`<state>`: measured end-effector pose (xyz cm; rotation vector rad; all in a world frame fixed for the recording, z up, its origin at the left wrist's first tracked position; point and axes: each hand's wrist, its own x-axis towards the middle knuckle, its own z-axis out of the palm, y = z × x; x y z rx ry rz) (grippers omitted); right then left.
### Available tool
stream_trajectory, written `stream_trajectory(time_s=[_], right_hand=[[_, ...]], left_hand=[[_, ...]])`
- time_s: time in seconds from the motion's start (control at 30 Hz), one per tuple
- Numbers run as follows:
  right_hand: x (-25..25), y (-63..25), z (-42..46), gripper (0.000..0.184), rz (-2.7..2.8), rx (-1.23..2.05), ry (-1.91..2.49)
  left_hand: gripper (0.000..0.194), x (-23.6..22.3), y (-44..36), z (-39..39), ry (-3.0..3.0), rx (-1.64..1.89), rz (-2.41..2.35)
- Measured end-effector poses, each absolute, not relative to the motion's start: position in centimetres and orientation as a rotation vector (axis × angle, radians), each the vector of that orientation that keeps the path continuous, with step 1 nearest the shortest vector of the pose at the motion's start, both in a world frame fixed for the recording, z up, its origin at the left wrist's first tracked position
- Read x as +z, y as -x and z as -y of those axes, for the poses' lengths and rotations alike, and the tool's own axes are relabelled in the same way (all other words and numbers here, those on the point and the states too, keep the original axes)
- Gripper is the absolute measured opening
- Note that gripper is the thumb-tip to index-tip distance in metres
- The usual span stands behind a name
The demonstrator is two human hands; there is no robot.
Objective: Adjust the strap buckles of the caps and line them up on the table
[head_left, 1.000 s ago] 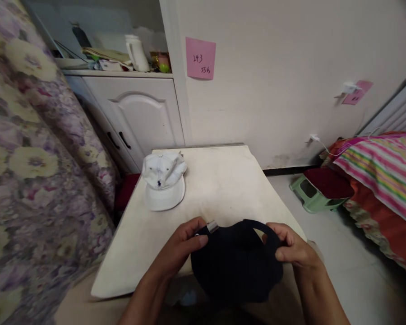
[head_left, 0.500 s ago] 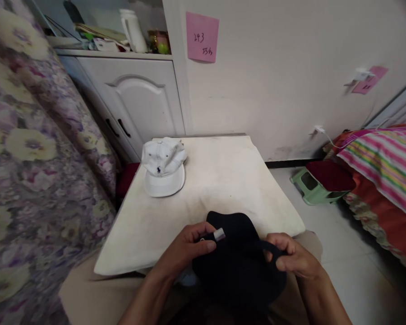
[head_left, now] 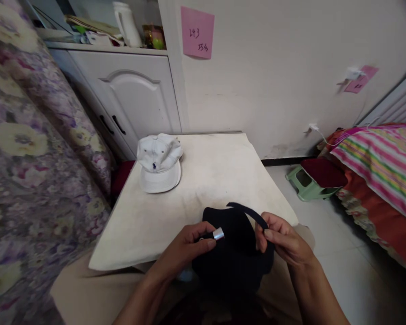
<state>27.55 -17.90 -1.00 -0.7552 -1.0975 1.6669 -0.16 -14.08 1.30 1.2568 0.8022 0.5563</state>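
Observation:
A dark navy cap (head_left: 228, 266) is held over my lap at the table's near edge, its opening towards me. My left hand (head_left: 191, 243) pinches the cap's edge beside a silver metal buckle (head_left: 218, 233), which sticks out past the thumb. Between the thumb and fingers of my right hand (head_left: 280, 237) is the cap's dark strap (head_left: 246, 210); its free end curves up and to the left above the cap. A white cap (head_left: 159, 162) with a small dark logo rests on the table's left side, brim towards me.
The cream-covered table (head_left: 219, 171) reaches the wall. A floral curtain (head_left: 37, 180) hangs at the left, beside a white cabinet (head_left: 131, 90). To the right are a green stool (head_left: 302, 183) with a red top and a bed with a striped cover (head_left: 385, 158).
My right hand has moved up and slightly left with the strap, whose loose end now shows above the cap. The left hand keeps its hold by the buckle. The view has shifted slightly.

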Motion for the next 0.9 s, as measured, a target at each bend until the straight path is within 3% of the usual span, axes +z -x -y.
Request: stream_trajectory(time_s=[0.27, 0.7, 0.9], right_hand=[[2.7, -26.8, 16.8, 0.019, 1.237, 1.562, 0.835], [4.4, -25.5, 16.6, 0.018, 1.345, 1.531, 0.877], [4.0, -23.8, 16.6, 0.029, 1.439, 1.373, 0.974]], left_hand=[[0.022, 1.1, 0.0, 14.3, -1.251, 0.553, -0.789], [0.015, 1.0, -0.4, 14.7, -1.136, 0.649, -0.69], [0.018, 1.0, -0.5, 14.9, -1.152, 0.644, -0.696]])
